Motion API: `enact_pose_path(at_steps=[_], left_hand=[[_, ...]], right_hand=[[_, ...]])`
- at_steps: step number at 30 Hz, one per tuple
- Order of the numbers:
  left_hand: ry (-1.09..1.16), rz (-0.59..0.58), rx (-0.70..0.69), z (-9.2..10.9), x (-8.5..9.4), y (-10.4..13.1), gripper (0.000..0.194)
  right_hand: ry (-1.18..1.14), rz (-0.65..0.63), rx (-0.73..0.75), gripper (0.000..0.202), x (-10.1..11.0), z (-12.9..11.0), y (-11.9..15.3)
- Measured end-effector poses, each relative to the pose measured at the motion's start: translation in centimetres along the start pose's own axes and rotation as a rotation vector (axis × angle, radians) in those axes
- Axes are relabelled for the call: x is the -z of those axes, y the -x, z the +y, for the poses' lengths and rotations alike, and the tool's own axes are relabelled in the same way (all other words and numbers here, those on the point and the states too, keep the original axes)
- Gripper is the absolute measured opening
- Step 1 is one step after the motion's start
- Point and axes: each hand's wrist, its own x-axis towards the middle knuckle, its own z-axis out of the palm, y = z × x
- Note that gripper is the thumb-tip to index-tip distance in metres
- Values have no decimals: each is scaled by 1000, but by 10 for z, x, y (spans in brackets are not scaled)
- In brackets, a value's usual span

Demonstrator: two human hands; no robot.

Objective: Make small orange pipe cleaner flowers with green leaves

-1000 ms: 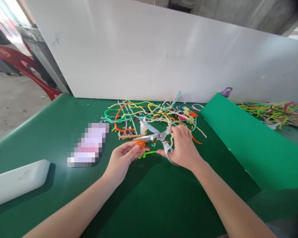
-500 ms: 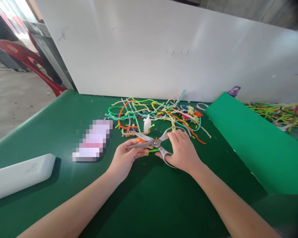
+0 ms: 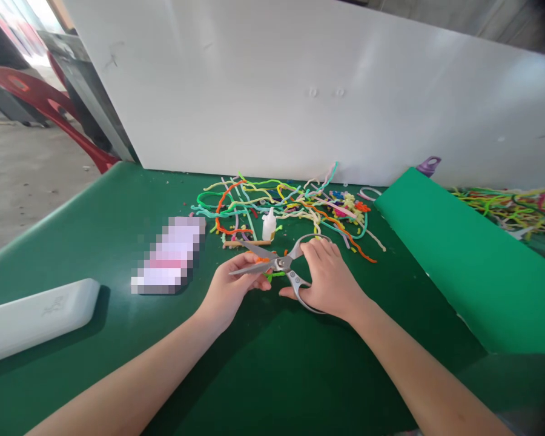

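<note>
My right hand [image 3: 333,275] grips a pair of metal scissors [image 3: 282,264] by the handle loops, and the blades are spread, pointing left. Behind the blades, my left hand [image 3: 231,284] pinches a small fuzzy orange pipe-cleaner piece [image 3: 264,260], partly hidden by the scissors and fingers. A short bright green stem [image 3: 277,275] shows beside its fingertips; I cannot tell whether it joins the orange part. Just beyond the scissors stand a small white squeeze bottle [image 3: 269,225] and a thin brown stick [image 3: 246,244].
Colourful pipe cleaners [image 3: 295,203] lie tangled along the back of the green table [image 3: 272,375]. To the left are a pixelated phone [image 3: 170,254] and a long white case [image 3: 40,321]. A green board [image 3: 463,266] slants at right; a white panel [image 3: 254,91] stands behind.
The scissors have opened slightly wider and shifted a little left, with the right thumb lower. My left hand keeps its hold in almost the same place.
</note>
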Motion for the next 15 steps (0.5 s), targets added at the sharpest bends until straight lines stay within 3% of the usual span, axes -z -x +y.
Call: enact_pose_path(at_steps=[5, 15], left_hand=[[1, -34, 2, 0, 0, 0, 9], [102, -77, -37, -3, 0, 1, 6]], right_hand=[[-21, -36, -7, 46, -1, -2, 1], [-100, -96, -31, 31, -2, -4, 2]])
